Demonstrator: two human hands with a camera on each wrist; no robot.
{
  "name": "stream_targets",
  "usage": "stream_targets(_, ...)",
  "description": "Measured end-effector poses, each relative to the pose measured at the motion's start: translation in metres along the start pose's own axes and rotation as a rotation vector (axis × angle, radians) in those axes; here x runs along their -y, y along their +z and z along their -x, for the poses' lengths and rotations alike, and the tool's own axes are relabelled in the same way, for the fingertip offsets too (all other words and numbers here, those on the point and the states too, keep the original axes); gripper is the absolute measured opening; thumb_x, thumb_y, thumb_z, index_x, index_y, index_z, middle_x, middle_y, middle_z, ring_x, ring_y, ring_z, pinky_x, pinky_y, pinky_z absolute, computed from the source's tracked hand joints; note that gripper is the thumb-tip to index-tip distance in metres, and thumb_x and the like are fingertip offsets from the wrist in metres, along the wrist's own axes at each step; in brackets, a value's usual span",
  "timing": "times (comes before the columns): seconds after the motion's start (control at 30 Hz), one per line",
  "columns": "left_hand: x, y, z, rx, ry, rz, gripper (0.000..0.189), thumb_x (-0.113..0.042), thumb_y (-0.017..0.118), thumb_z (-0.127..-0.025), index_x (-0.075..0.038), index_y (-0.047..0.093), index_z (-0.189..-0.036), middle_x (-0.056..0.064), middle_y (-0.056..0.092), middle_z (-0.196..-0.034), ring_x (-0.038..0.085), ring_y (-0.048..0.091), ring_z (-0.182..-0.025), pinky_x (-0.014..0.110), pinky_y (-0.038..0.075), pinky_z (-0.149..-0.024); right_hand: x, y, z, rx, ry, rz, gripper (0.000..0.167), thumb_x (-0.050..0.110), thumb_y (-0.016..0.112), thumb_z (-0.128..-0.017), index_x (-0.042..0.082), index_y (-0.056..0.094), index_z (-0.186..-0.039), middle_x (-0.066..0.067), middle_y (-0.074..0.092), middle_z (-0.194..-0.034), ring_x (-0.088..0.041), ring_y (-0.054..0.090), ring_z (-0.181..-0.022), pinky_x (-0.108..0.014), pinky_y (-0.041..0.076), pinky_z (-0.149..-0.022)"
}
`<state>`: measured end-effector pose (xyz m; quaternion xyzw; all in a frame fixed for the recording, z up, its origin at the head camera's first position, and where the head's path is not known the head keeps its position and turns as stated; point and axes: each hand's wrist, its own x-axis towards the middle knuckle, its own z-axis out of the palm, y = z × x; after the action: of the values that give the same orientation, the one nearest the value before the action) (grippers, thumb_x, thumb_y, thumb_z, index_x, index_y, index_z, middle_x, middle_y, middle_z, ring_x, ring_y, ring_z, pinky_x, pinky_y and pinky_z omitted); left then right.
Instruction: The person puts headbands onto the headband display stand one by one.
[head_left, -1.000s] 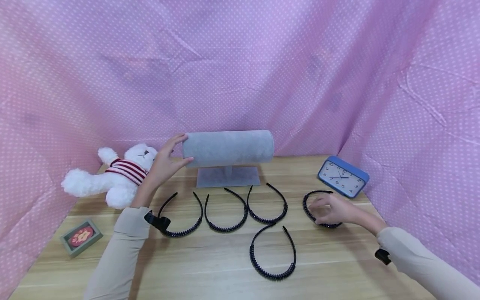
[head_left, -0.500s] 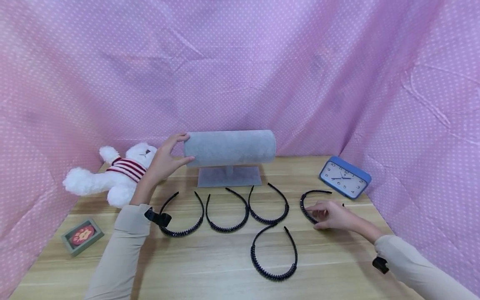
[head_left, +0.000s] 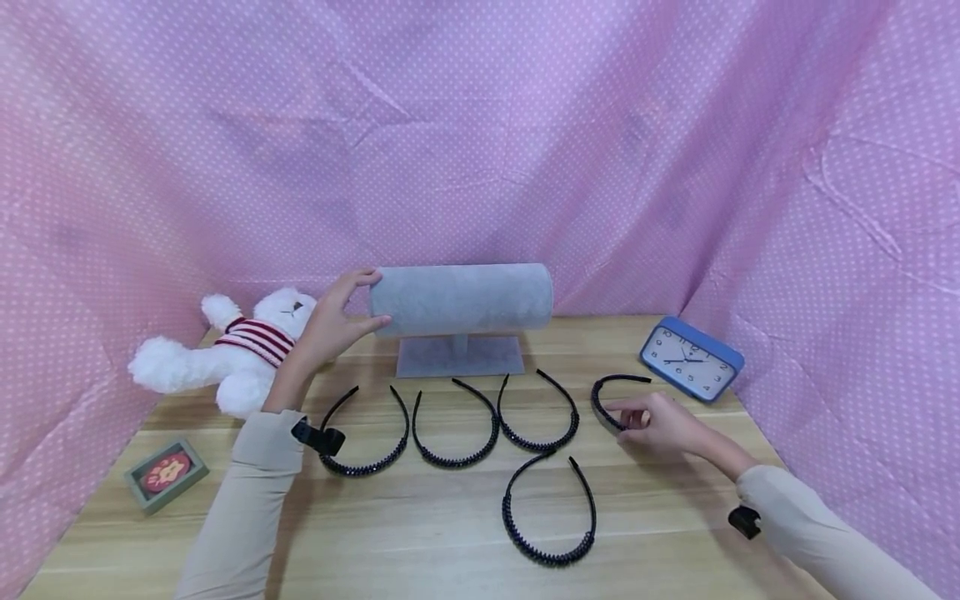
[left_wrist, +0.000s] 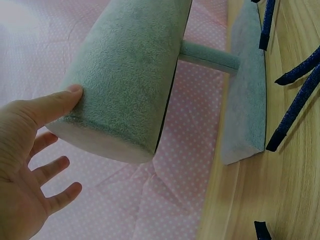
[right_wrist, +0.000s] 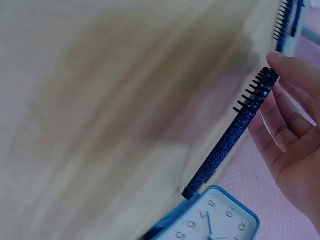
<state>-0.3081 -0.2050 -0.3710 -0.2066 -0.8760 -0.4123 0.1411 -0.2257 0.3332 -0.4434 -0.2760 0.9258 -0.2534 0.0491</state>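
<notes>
A grey velvet display stand point(head_left: 465, 298) with a horizontal roll on a flat base stands at the back of the table. My left hand point(head_left: 326, 327) holds the roll's left end, its thumb pressed on the velvet in the left wrist view. With my right hand point(head_left: 663, 425) I pinch a black beaded headband point(head_left: 599, 398) at its toothed, beaded part, as the right wrist view shows; fingers cover some of it. Several like headbands lie on the wood: the left one point(head_left: 363, 469), the middle one point(head_left: 457, 461), one at the stand's front right point(head_left: 576, 417) and the nearest one point(head_left: 551, 560).
To the right of the held headband is a blue clock point(head_left: 692, 358). A white plush bear point(head_left: 255, 350) in a striped shirt lies behind my left forearm, and a small green frame point(head_left: 167, 475) at the left edge. Pink dotted cloth point(head_left: 480, 150) hangs behind the table.
My right hand has moved a little left and away from me, carrying the headband, which it now pinches at the beaded part. The left hand stays at the stand's roll.
</notes>
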Motion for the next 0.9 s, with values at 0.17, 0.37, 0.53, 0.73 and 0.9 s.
stream_targets(0.17, 0.0, 0.001, 0.002, 0.004, 0.036, 0.004, 0.067, -0.018, 0.079, -0.09, -0.006, 0.047, -0.148, 0.015, 0.04, -0.16, 0.04, 0.031, -0.151, 0.065, 0.031, -0.118, 0.004, -0.015, -0.007, -0.056, -0.057, -0.005, 0.037, -0.005, 0.079, -0.08, -0.007, 0.073, -0.116, -0.005, 0.076, -0.083, -0.003, 0.064, -0.072, -0.021, 0.054, -0.059)
stream_targets(0.37, 0.001, 0.005, 0.003, -0.008, 0.047, 0.001, 0.067, -0.017, 0.079, -0.09, -0.007, 0.048, -0.149, 0.015, 0.04, -0.16, 0.039, 0.032, -0.151, 0.064, 0.031, -0.118, 0.013, -0.035, -0.017, -0.133, -0.068, -0.003, 0.03, -0.004, 0.078, -0.083, -0.008, 0.074, -0.112, -0.007, 0.075, -0.082, -0.002, 0.062, -0.073, -0.02, 0.052, -0.059)
stream_targets(0.53, 0.001, 0.006, 0.001, -0.023, 0.068, -0.025, 0.067, -0.017, 0.08, -0.089, -0.006, 0.049, -0.147, 0.014, 0.041, -0.159, 0.038, 0.032, -0.151, 0.063, 0.029, -0.12, 0.019, -0.051, -0.024, -0.205, -0.002, -0.064, 0.024, 0.0, 0.078, -0.084, -0.007, 0.076, -0.107, -0.007, 0.076, -0.081, -0.001, 0.062, -0.074, -0.02, 0.051, -0.06)
stream_targets(0.73, 0.003, 0.007, 0.001, -0.026, 0.099, -0.067, 0.068, -0.016, 0.079, -0.089, -0.003, 0.047, -0.148, 0.017, 0.038, -0.161, 0.041, 0.031, -0.151, 0.064, 0.026, -0.121, 0.014, -0.06, -0.032, -0.277, 0.102, -0.134, 0.024, 0.006, 0.078, -0.088, -0.003, 0.077, -0.11, -0.014, 0.077, -0.089, 0.002, 0.063, -0.077, -0.018, 0.052, -0.064)
stream_targets(0.9, 0.005, 0.007, -0.003, -0.011, 0.128, -0.115, 0.068, -0.015, 0.078, -0.09, -0.004, 0.047, -0.149, 0.017, 0.037, -0.162, 0.041, 0.031, -0.151, 0.063, 0.027, -0.121, 0.012, -0.068, -0.036, -0.322, 0.184, -0.245, 0.031, 0.016, 0.076, -0.093, -0.001, 0.074, -0.119, -0.016, 0.077, -0.105, 0.004, 0.067, -0.085, -0.014, 0.054, -0.072)
